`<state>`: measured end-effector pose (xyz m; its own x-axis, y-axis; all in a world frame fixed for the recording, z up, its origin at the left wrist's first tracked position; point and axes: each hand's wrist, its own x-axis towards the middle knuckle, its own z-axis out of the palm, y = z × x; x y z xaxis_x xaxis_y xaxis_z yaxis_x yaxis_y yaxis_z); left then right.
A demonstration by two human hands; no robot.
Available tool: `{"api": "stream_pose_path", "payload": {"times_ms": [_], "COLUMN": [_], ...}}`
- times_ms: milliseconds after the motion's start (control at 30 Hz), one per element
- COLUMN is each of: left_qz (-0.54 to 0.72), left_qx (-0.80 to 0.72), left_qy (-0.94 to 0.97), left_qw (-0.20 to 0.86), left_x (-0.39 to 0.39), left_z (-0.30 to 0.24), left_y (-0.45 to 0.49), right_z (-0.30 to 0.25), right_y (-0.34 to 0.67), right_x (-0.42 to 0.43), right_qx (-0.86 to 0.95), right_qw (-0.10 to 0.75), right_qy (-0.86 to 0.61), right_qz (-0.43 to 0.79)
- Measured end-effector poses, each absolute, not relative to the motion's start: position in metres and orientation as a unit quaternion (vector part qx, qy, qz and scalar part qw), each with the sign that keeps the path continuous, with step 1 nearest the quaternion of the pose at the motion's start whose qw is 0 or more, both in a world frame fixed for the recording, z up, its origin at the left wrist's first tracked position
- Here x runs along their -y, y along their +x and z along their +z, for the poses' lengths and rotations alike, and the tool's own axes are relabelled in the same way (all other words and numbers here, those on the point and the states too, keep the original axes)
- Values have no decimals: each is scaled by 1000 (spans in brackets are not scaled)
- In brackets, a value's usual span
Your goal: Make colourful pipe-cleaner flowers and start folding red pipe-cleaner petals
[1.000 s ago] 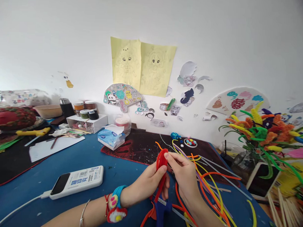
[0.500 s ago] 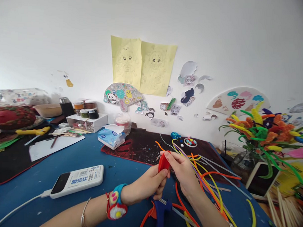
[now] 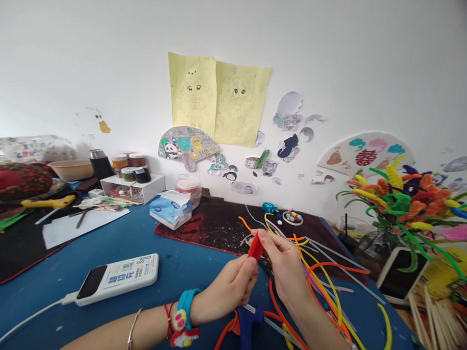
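A small, flat, petal-shaped red piece [image 3: 256, 247] is held up over the table between both hands. My left hand [image 3: 235, 277] pinches its lower end, thumb on top and the other fingers curled under. At its upper end, my right hand [image 3: 282, 261] grips the piece between thumb and fingertips. Part of the red piece is hidden by the fingers, and I cannot tell its material. Below the hands lies a blue glue gun [image 3: 247, 326]. Orange, yellow and purple pipe cleaners [image 3: 338, 301] spread beside and under my right forearm.
A white power bank [image 3: 118, 278] with a cable lies left. Behind it are a tissue pack [image 3: 171, 209] and a white drawer box [image 3: 135, 186] topped with jars. A small dish of pompoms [image 3: 293, 218] sits on the dark mat. Right stand a pipe-cleaner bouquet [image 3: 405, 196] and a phone [image 3: 402, 275].
The red piece has turned and now shows a narrower side. My left wrist has rolled slightly, and the right hand has shifted a little. Both hands keep their hold.
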<state>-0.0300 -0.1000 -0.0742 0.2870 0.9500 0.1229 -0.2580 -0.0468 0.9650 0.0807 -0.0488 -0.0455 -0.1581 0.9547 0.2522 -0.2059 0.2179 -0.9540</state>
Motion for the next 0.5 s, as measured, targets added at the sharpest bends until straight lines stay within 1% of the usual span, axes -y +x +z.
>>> {"api": "stream_pose_path", "payload": {"times_ms": [133,233,300,367,500], "left_qz": [473,433,405,392,404], "left_qx": [-349,-394,-403,-384,-336], "left_qy": [567,626,665,672,621], "left_qw": [577,515,480,497,581], "left_x": [102,104,105,105,100], "left_z": [-72,-65,-60,-56,-57], "left_y": [-31,-36,-39,-41,-40], "right_z": [-39,-37,-36,-35,-33], "right_y": [82,84,86,87,89], "right_x": [53,56,56,56,55], "right_qx": [568,600,618,620,618], "right_qw": [555,546,529,518,527], "right_qy": [-351,-357,-350,-343,-347], "right_qz": [495,464,465,479,469]}}
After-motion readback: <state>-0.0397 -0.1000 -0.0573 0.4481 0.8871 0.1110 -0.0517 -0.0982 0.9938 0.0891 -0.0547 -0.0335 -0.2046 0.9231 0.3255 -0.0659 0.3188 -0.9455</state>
